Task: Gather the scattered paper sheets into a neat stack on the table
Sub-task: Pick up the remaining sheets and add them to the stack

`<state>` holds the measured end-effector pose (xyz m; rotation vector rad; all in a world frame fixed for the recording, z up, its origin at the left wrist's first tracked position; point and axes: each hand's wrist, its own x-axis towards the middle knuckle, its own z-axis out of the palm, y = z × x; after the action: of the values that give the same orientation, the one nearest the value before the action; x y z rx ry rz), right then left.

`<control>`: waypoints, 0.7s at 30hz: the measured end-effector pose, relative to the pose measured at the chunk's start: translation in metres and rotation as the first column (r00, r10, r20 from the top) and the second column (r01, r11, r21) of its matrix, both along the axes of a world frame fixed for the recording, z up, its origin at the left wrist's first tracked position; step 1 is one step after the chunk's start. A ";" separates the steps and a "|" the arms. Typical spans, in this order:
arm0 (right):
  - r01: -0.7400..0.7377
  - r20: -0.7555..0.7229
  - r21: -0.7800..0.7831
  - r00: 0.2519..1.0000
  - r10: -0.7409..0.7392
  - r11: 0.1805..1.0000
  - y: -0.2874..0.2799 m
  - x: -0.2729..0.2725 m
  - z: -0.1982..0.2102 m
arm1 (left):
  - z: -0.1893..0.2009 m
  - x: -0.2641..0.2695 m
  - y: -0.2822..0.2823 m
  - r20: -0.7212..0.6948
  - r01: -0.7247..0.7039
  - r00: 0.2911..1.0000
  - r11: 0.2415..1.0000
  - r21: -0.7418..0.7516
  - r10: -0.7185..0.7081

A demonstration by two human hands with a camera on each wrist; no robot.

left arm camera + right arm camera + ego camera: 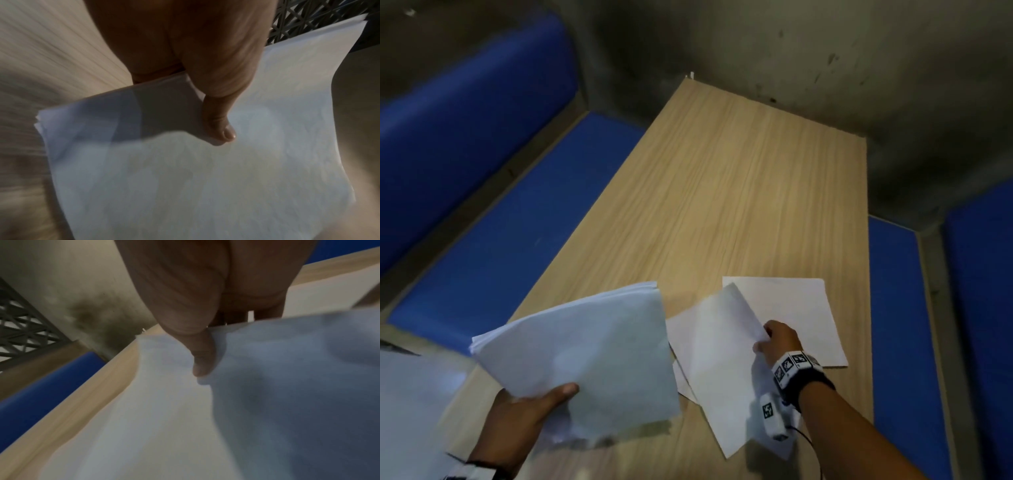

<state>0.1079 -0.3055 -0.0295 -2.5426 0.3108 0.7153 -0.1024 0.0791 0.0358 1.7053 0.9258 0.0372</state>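
Two hands, left hand (517, 414) gripping paper stack (585, 353), right hand (780, 342) pinching one sheet (715, 359)

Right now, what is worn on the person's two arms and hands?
The right hand and forearm are bare. A black wrist strap carries white blocks printed with black square markers; a small white device hangs under the wrist, trailing a thin black cable. The left hand is bare; similar gear barely shows at its wrist.

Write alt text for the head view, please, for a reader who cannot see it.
The left hand holds a bundle of white sheets above a wooden table, while the right hand pinches the edge of a lifted sheet. One more sheet lies flat beyond it; blue benches flank the table.
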 end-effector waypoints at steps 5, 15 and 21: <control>-0.172 0.098 0.027 0.981 0.168 0.985 -0.014 0.035 0.017 | 0.001 0.007 0.001 -0.013 -0.045 0.999 0.998 -0.042 0.044; -0.405 -0.018 -0.351 0.904 0.427 0.844 -0.014 0.104 0.026 | -0.008 0.025 -0.009 -0.007 -0.010 1.000 0.995 -0.102 0.009; -0.527 -0.036 -0.363 0.832 0.553 0.769 -0.006 0.125 0.010 | -0.007 0.030 -0.015 -0.010 -0.011 1.000 0.997 -0.081 0.010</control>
<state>0.2333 -0.3119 -0.0191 -3.0394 -0.3851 0.8232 -0.0720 0.0637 0.0285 1.6268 0.9309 -0.0017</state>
